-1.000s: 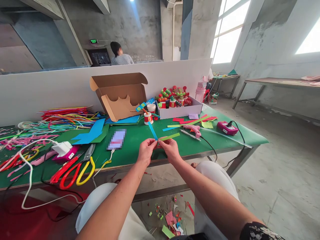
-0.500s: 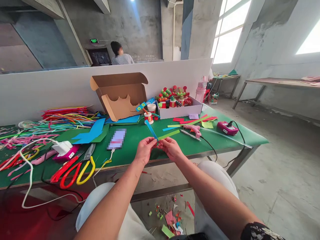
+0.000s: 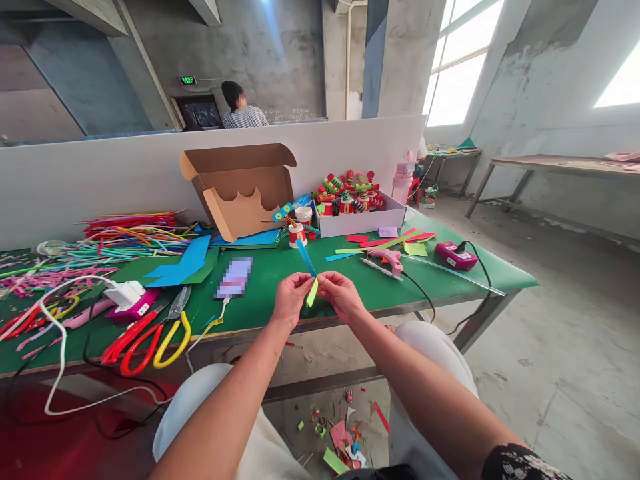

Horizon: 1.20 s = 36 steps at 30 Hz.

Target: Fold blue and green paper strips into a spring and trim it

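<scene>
My left hand (image 3: 293,297) and my right hand (image 3: 340,295) meet above the table's front edge, fingers pinched around two joined paper strips. The blue paper strip (image 3: 305,257) points up and away from the fingertips. A light green paper strip (image 3: 312,293) hangs down toward me between the hands. Where the strips cross is mostly covered by my fingers. Beyond them stands a small red and white cup figure (image 3: 297,235) with coiled arms and a blue head with round eyes.
On the right lie a pink glue gun (image 3: 391,259), a pen (image 3: 381,269) and a magenta power block (image 3: 456,255). Left are a phone (image 3: 234,277), scissors (image 3: 171,330) and pipe cleaners (image 3: 135,233). Behind stand a cardboard box (image 3: 240,193) and a white box (image 3: 363,223) of figures. Paper scraps (image 3: 341,437) litter the floor.
The light green strip has swung from pointing right to hanging down toward me. The blue strip has tipped slightly more upright. Both hands have stayed nearly in place.
</scene>
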### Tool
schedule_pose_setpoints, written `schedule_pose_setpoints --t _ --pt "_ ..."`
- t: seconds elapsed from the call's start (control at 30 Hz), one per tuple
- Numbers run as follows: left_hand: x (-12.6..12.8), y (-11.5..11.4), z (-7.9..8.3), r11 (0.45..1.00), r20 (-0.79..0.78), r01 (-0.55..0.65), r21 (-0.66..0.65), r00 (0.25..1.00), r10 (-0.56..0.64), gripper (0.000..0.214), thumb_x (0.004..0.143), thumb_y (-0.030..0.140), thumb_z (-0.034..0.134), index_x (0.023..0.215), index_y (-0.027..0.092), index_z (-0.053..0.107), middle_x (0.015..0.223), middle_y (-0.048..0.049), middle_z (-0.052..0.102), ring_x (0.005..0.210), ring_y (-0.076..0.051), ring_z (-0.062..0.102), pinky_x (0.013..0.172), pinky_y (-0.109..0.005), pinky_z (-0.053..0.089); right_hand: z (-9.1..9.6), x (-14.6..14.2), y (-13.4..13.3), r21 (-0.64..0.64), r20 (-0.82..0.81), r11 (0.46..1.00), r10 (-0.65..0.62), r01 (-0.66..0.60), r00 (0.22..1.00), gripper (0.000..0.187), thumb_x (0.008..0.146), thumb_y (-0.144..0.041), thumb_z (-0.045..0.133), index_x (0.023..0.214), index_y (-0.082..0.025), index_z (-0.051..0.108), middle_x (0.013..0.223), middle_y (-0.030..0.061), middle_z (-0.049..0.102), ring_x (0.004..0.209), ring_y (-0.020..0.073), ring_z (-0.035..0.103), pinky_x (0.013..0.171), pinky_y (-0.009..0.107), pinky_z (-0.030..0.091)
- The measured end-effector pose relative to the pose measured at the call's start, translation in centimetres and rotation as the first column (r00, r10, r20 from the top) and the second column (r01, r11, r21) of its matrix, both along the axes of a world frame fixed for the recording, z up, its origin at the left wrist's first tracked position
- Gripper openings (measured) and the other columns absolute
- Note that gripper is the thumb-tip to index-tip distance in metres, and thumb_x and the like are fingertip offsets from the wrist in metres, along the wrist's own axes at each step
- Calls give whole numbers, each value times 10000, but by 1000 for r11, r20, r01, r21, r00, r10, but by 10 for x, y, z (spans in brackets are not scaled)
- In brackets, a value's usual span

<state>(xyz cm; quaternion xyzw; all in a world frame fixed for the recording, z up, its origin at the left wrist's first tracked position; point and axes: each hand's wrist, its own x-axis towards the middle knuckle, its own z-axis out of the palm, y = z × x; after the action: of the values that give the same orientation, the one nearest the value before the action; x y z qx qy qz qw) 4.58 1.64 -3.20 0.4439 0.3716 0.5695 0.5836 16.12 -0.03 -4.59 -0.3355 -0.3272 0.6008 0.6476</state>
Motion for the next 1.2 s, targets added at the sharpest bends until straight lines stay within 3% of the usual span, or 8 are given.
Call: schedule_pose_setpoints --t 0.33,0.73,0.9,1.2 --pt "2 2 -6 999 37 17 -30 999 -16 369 413 375 857 621 140 665 579 -4 642 550 -132 577 637 -311 467 1 -6 -2 35 46 995 -99 97 994 293 523 -402 848 646 -188 691 574 -28 610 579 107 560 649 271 524" --pt "-2 6 -9 999 2 47 -15 999 -47 404 387 411 883 598 154 654 583 -6 656 550 -129 583 619 -297 477 -1 -4 -1 60 195 990 -136 127 971 279 575 -440 795 689 -196 723 632 2 665 596 148 585 690 326 542" --pt "-3 6 -9 998 -35 59 -29 998 -60 410 401 425 877 603 150 650 581 -8 653 541 -127 579 611 -294 469 0 -4 -2 63 182 994 -95 85 979 296 557 -444 806 691 -196 715 630 0 663 602 148 587 689 322 544" --pt "-1 1 -6 995 -52 101 0 994 -101 282 520 300 796 745 150 718 763 -60 719 702 -166 618 634 -273 443 -1 -3 2 41 68 981 -192 190 979 321 565 -455 796 680 -188 661 577 -9 625 566 133 591 634 294 524"
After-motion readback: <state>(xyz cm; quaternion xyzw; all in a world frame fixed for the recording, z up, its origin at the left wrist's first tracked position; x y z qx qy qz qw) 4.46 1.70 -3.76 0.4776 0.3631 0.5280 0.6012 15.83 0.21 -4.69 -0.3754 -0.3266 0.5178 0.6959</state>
